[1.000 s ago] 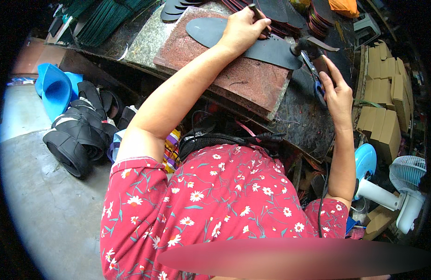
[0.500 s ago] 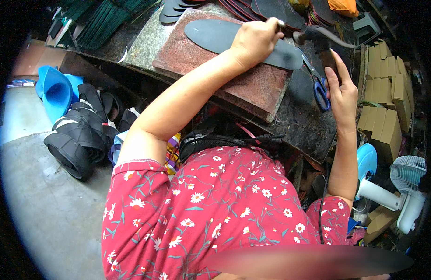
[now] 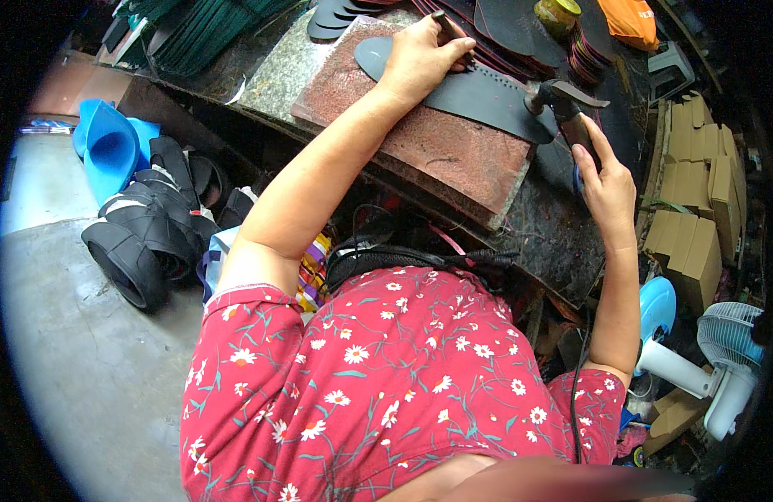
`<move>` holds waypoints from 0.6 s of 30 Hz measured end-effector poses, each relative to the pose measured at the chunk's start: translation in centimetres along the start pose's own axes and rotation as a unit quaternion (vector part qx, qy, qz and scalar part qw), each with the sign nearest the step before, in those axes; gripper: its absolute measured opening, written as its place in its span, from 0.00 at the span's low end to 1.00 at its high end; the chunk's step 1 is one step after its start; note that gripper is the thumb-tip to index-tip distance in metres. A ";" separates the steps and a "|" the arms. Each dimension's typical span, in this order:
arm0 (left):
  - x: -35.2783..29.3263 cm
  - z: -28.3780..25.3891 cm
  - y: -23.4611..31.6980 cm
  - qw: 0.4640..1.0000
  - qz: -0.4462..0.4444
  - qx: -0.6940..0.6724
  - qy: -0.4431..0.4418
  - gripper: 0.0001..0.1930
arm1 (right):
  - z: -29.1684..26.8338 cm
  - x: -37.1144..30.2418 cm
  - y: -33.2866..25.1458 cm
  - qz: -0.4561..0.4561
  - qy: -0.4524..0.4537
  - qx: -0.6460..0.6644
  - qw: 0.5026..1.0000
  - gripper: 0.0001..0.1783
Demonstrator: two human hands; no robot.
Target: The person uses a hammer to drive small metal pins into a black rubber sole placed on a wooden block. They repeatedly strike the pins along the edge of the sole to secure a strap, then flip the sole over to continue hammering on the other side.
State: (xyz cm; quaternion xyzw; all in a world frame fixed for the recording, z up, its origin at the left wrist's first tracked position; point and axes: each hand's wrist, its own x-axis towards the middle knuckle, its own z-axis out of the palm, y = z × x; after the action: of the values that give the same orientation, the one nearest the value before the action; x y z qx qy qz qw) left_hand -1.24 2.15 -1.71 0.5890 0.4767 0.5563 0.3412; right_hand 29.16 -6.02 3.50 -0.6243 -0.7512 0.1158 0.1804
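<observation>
On top of the red stone slab (image 3: 453,146) lies a dark sole (image 3: 478,92). L hand (image 3: 420,58) presses on it, fingers shut round a thin punch (image 3: 447,25). R hand (image 3: 604,180), near the slab's right edge, grips a hammer (image 3: 566,105).

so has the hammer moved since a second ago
Yes. The hammer in the right hand has swung up and left: its head was off the red stone slab's right edge, and now it sits over the dark sole piece.
</observation>
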 end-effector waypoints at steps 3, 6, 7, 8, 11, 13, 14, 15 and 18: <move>0.0 0.2 -0.3 1.000 0.003 -0.022 -0.015 0.09 | -1.5 0.5 -1.4 -0.080 0.041 0.069 0.994 0.23; 0.0 0.0 0.0 0.998 0.043 0.051 -0.008 0.10 | -5.1 0.2 -3.8 -0.109 0.071 0.174 0.976 0.22; -0.2 0.0 0.3 0.995 0.061 0.082 -0.005 0.10 | -6.2 0.1 -4.6 -0.113 0.081 0.232 0.963 0.23; -0.1 0.1 0.7 0.986 0.104 0.127 -0.007 0.10 | -7.1 0.1 -5.3 -0.155 0.129 0.276 0.940 0.23; -0.6 0.6 1.8 0.943 0.231 0.239 -0.004 0.12 | -6.6 0.6 -6.4 -0.233 0.264 0.338 0.873 0.23; -0.9 1.6 2.4 0.913 0.263 0.310 -0.024 0.12 | -4.1 1.4 -6.0 -0.267 0.178 0.344 0.882 0.22; -1.3 1.9 2.5 0.896 0.290 0.336 -0.022 0.12 | -3.1 1.4 -5.4 -0.183 0.119 0.244 0.945 0.23; -1.4 2.1 2.6 0.889 0.278 0.361 -0.034 0.12 | -1.8 1.5 -4.6 -0.077 0.033 0.190 0.978 0.23; -1.2 1.9 1.9 0.939 0.199 0.278 0.027 0.11 | -1.0 1.4 -1.2 -0.042 0.030 0.111 0.993 0.23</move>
State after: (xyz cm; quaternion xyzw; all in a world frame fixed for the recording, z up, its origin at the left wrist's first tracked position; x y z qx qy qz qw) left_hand 1.08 0.65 -0.59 0.7282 0.4942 0.4737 0.0329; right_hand 28.25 -4.94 5.10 -0.5717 -0.7535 0.1721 0.2754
